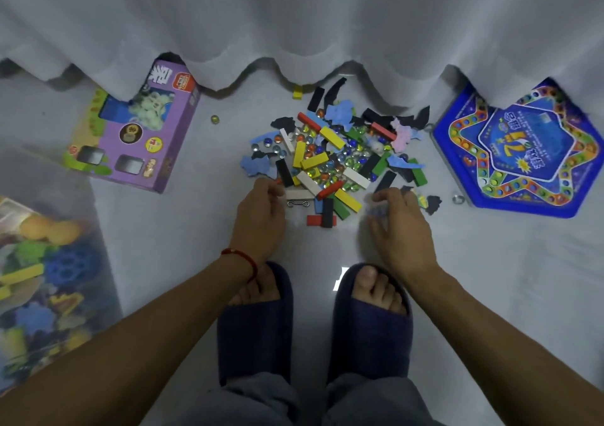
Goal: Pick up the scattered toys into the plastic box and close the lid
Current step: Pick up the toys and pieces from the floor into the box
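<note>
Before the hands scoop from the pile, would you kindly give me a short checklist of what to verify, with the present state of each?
1. Heap of coloured wooden blocks, glass marbles and foam pieces within reach of both hands: ok.
2. Left hand free to scoop: cannot tell; its fingers curl at the pile's near edge.
3. Right hand free to scoop: cannot tell; something small and pale sits by its fingers.
4. Clear plastic box close by at the left, already holding toys: ok.
5. Lid of that box located: cannot tell.
6. Strays gathered: not ok; a lone marble and a yellow block lie apart near the white curtain.
</note>
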Motion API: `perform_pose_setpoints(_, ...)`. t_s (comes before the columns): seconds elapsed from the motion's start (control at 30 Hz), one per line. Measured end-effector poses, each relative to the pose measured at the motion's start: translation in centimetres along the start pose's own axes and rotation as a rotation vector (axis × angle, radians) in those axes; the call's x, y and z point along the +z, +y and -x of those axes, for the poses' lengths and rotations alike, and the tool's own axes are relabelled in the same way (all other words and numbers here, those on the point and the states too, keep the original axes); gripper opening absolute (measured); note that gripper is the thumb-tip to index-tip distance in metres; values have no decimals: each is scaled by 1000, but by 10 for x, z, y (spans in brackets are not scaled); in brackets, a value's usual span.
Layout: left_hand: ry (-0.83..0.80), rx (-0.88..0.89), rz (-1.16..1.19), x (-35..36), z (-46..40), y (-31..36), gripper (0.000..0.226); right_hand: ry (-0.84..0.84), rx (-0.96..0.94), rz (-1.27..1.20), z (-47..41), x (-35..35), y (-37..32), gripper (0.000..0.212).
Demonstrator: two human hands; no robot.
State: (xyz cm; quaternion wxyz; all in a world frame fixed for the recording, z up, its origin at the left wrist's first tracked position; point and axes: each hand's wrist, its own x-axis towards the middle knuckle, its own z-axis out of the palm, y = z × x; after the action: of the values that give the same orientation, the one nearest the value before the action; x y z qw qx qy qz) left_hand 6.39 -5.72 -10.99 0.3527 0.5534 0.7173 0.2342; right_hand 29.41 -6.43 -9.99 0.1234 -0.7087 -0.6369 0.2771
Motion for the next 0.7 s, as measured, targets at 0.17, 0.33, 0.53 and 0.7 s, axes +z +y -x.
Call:
perform_pose_setpoints(0.17, -90, 204, -291, 5, -1, -9, 20, -34, -100, 141, -4, 0, 26, 30)
perform_pose_setpoints(0.33, -123, 327, -506, 7, -12, -8, 33, -122, -187, 184, -17, -7, 25, 21)
perform_pose_setpoints(0.53, -173, 309, -591, 10, -22, -4, 37, -209, -179, 197, -22, -8, 23, 27)
perform_pose_setpoints(0.7, -164, 225, -613, 7, -26, -4, 30, -124, -44, -78, -8, -3, 19, 9)
